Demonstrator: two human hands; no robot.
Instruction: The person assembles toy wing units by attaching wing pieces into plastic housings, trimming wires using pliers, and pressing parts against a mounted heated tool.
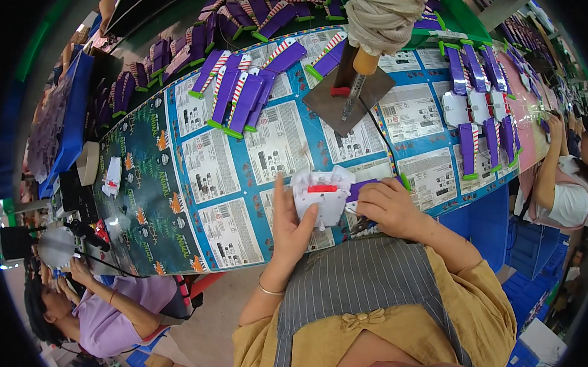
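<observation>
My left hand [288,228] is closed around a white plastic housing [326,208] with a red strip across it, thumb on the near side. Right beside it, my right hand [386,208] grips a purple plastic piece [360,189], whose green end [405,182] sticks out past the fingers. The purple piece meets the housing's right edge; whether they are joined I cannot tell. Beyond my hands, an upright tool [354,88] with a cloth-wrapped handle and a metal rod, resembling a soldering iron, points down at a dark metal plate [340,113].
Purple pieces with striped edges and green ends lie in a pile [242,93] at the far left. More flank white housings [456,110] at the right. Printed sheets cover the table [229,236]. A green bin [455,23] stands behind; co-workers [115,307] sit on both sides.
</observation>
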